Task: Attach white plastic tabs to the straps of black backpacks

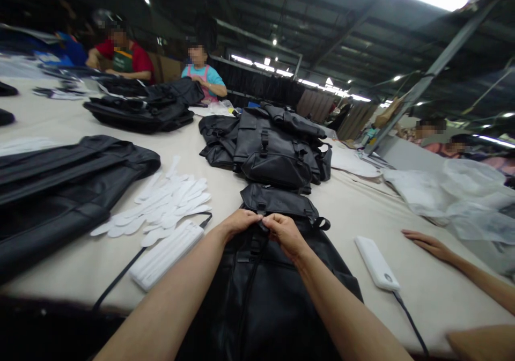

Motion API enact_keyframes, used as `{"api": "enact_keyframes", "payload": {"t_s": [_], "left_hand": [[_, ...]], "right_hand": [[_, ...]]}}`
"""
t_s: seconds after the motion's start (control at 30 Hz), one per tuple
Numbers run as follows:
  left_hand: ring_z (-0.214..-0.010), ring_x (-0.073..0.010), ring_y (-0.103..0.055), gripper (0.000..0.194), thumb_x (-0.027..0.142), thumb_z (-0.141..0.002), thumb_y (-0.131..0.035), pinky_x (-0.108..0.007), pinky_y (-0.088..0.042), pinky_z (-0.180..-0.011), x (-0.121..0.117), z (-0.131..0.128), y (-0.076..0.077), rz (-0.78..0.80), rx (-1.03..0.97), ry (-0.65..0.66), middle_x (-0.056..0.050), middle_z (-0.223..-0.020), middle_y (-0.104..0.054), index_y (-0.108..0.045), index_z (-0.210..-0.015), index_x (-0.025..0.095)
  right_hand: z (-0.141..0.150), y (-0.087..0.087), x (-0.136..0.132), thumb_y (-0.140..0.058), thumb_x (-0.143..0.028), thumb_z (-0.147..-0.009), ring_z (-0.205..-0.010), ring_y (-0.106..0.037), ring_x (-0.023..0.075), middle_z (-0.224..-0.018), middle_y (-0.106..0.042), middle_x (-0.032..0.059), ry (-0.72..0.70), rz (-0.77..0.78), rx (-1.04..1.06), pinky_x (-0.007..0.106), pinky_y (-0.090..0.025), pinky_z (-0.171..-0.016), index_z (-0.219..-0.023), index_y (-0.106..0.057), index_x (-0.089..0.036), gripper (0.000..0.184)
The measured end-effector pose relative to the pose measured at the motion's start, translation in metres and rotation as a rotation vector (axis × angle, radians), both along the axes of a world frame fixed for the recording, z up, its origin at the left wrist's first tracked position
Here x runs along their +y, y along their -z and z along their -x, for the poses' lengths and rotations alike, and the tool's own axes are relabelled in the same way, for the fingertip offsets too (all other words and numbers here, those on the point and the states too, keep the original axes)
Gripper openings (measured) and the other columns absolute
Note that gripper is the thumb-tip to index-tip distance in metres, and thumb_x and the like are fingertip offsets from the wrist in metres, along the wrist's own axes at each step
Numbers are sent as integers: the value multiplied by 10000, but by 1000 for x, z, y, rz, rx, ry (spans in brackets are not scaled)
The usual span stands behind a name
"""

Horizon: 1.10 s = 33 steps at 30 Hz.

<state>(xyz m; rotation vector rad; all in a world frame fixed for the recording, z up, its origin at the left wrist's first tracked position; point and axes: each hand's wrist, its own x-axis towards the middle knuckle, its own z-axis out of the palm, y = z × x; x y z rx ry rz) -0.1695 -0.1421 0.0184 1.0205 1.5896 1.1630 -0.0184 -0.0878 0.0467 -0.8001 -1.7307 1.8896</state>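
A black backpack [281, 296] lies on the table in front of me, its top flap [277, 200] toward the far side. Both my hands meet at a strap and buckle area just below that flap. My left hand [240, 221] pinches the black strap there, thumb and fingers pressed together. Close beside it, my right hand [284, 233] also pinches at the same spot. The small part between the fingertips is mostly hidden. A webbing loop [322, 223] sticks out at the flap's right side.
More black backpacks [277, 152] are piled just beyond. White cut-out strips [169, 200] and a white power bank [167, 253] lie left, beside another black bag [72, 189]. A second white power bank [376, 262] and another person's hand [430, 244] are right. Co-workers [203, 76] sit behind.
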Motion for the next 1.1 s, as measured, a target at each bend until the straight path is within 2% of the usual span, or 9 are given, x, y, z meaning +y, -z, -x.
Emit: {"api": "enact_keyframes", "payload": {"t_s": [0.2, 0.4, 0.67, 0.77, 0.83, 0.9, 0.97, 1.03, 1.1], "left_hand": [[-495, -85, -316, 301, 429, -564, -652, -234, -234, -489, -3, -2, 2, 61, 109, -12, 70, -464, -387, -529, -519, 158], [-495, -91, -334, 249, 388, -576, -632, -238, -247, -493, -4, -9, 6, 117, 171, -85, 69, -460, -392, -525, -530, 168], [-492, -93, -399, 297, 449, -573, -635, -224, -306, -496, -7, -4, 5, 130, 128, -29, 50, -480, -475, -578, -559, 158], [-480, -90, -399, 270, 413, -556, -652, -223, -300, -486, -4, -4, 9, 147, 137, -45, 47, -465, -478, -582, -539, 153], [-472, -88, -401, 238, 373, -546, -658, -222, -299, -483, -2, -5, 10, 164, 140, -57, 44, -452, -479, -578, -519, 150], [-467, -86, -408, 213, 337, -534, -664, -220, -308, -485, 0, -6, 9, 182, 137, -61, 41, -446, -486, -576, -499, 147], [-464, -88, -418, 210, 330, -530, -673, -222, -323, -489, 1, -6, 6, 202, 133, -59, 37, -446, -496, -583, -496, 143], [-467, -90, -429, 222, 340, -543, -679, -225, -339, -494, 2, -7, 3, 217, 137, -60, 34, -450, -503, -592, -505, 138], [-471, -89, -433, 228, 340, -564, -685, -223, -348, -495, 1, -7, 0, 230, 147, -60, 34, -455, -509, -600, -519, 133]], "right_hand": [[-37, 9, -20, -651, -351, -697, -497, -406, 57, -552, -484, -38, -90, 27, -42, 190, -308, -494, -646, -534, -141, 246], [-25, 9, -18, -559, -465, -722, -396, -396, 64, -455, -438, -43, -100, 99, -321, 188, -226, -381, -579, -477, -157, 350], [-17, 2, -24, -634, -404, -666, -397, -290, 35, -470, -356, -73, -40, 190, -87, 175, -185, -369, -593, -482, -153, 303], [-22, 0, -22, -626, -407, -680, -456, -382, 59, -539, -465, -32, -1, 245, -20, 176, -249, -394, -653, -544, -142, 279], [-27, -3, -19, -558, -405, -731, -586, -492, 105, -697, -570, 18, 18, 248, 94, 201, -348, -466, -797, -597, -154, 262], [-35, -5, -18, -497, -310, -757, -765, -545, 148, -860, -605, 41, -11, 83, 145, 255, -426, -616, -909, -608, -181, 228], [-45, -4, -22, -470, -168, -713, -879, -532, 169, -920, -598, 41, -21, -285, 60, 301, -419, -770, -876, -614, -188, 219], [-52, 2, -30, -441, -69, -665, -868, -519, 166, -874, -587, 38, -35, -674, -98, 300, -400, -811, -784, -602, -183, 230], [-53, 10, -39, -426, -40, -683, -820, -514, 158, -830, -581, 36, -116, -933, -239, 282, -408, -784, -751, -586, -182, 225]]}}
